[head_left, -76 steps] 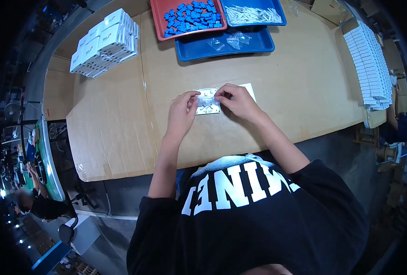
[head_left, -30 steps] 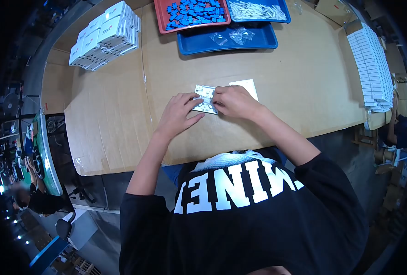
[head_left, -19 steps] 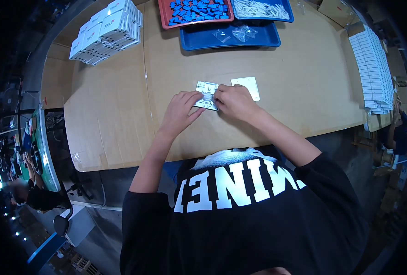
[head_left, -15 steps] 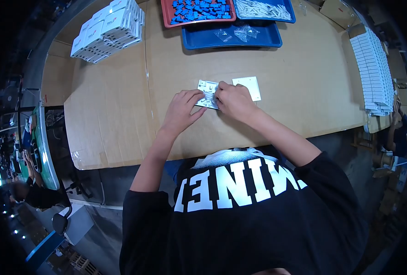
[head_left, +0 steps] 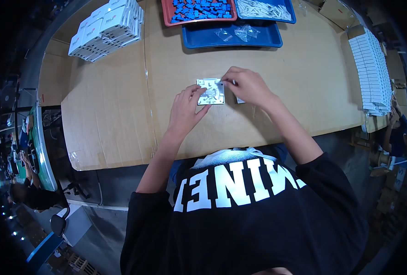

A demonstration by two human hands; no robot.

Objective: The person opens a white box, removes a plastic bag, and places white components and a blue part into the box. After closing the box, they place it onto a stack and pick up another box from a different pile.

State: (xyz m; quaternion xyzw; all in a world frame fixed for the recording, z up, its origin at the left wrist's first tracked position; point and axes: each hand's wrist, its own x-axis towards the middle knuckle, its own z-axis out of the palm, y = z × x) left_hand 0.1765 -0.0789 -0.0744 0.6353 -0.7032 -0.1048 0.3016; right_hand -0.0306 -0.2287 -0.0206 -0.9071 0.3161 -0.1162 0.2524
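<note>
A square white tray-like piece (head_left: 214, 95) with moulded ribs lies on the cardboard-covered table. My left hand (head_left: 185, 107) holds it by its left side, thumb near the bottom edge and fingers over the left part. My right hand (head_left: 248, 85) is at its upper right corner, fingertips pinched together; anything between them is too small to name. Beneath my right hand, a second white square piece (head_left: 240, 100) is mostly hidden, with only its lower left part showing.
Stacked white boxes (head_left: 107, 30) stand at the back left. A red tray (head_left: 200, 22) of blue parts, a blue tray (head_left: 292, 21) of white parts and a blue tray (head_left: 192, 40) with clear bags lie behind. White pieces (head_left: 372, 71) are stacked right. Co-workers appear at both sides.
My right hand has moved up and right, from the middle of the ribbed piece to its upper right corner, and now covers most of the second square. The ribbed piece sits straighter.
</note>
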